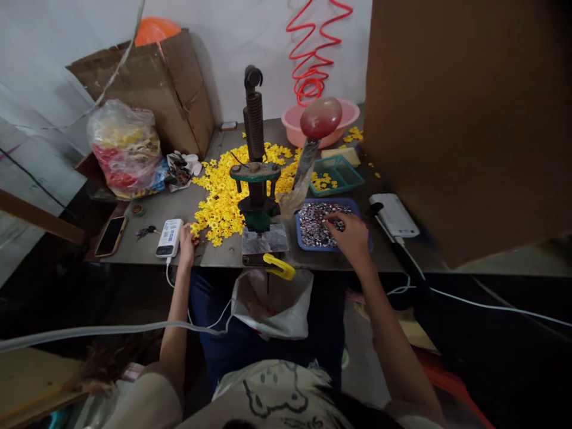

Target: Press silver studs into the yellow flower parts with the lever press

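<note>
At the left end of a heap of small yellow plastic pieces, my left hand is closed with a yellow piece between thumb and fingers. My right hand is over a blue tray of small shiny studs. Its thumb and fingertips are pinched together; whatever they hold is too small to make out. Between my hands stands a green hand press with a metal base plate. Its lever, wrapped in plastic, ends in a red knob and leans up to the right.
A white power bank, keys and a phone lie left. Behind the tray are a green basket and a pink basin. Cardboard rises at right. A white bag hangs below the press; cables cross nearby.
</note>
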A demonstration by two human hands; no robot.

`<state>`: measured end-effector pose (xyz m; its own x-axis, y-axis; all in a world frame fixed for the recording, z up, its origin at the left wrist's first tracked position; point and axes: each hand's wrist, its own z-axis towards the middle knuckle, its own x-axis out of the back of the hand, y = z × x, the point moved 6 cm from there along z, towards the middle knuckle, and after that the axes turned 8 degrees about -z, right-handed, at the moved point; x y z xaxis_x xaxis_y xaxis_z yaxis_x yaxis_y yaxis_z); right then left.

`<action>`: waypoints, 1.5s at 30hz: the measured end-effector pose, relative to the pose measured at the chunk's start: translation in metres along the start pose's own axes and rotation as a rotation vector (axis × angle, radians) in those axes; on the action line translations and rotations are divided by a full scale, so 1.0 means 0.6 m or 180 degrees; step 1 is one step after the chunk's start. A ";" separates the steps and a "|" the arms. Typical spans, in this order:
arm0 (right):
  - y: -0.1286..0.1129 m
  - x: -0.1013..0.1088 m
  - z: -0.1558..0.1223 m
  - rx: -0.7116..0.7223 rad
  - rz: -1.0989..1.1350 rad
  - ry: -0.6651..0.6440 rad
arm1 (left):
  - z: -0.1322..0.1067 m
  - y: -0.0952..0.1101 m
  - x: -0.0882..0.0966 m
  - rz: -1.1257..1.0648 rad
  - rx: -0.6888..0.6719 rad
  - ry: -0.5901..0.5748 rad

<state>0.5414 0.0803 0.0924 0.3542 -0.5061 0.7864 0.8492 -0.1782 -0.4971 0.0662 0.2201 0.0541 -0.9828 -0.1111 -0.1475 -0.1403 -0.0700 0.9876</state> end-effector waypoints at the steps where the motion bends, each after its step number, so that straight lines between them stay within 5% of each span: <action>1: 0.004 -0.002 0.003 0.0041 0.0036 -0.0004 | 0.000 -0.002 -0.005 -0.0396 0.0175 0.0015; 4: 0.010 -0.010 0.010 0.0172 0.0062 -0.0062 | -0.013 0.006 -0.031 -0.0879 0.0406 -0.0147; 7: 0.010 -0.016 0.013 0.0263 0.0031 -0.0106 | -0.041 0.015 -0.065 -0.0336 0.0345 -0.0275; 14: -0.014 0.001 0.000 -0.0176 0.0788 -0.0060 | -0.121 0.025 -0.163 0.0921 -0.0644 -0.0836; 22: -0.203 -0.038 -0.092 -0.0175 0.2753 -0.0796 | -0.191 0.029 -0.234 0.0647 -0.0494 -0.1505; 26: -0.246 -0.075 -0.107 -0.0136 0.2766 -0.0847 | -0.204 0.029 -0.246 0.0591 -0.0399 -0.1551; 31: -0.243 -0.103 -0.110 -0.0199 0.2904 -0.0866 | -0.206 0.024 -0.246 0.0595 -0.0370 -0.1519; 39: -0.241 -0.094 -0.116 -0.0069 0.2489 -0.0742 | -0.210 0.015 -0.255 0.0941 -0.0599 -0.1762; 45: -0.221 -0.064 -0.102 -0.0124 0.2290 -0.0397 | -0.194 0.019 -0.239 0.1404 -0.1026 -0.1536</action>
<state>0.3909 0.0719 0.1056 0.8631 -0.4098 0.2950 0.3758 0.1311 -0.9174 0.2193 0.1195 0.0805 -0.8938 0.2478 0.3738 0.2502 -0.4162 0.8742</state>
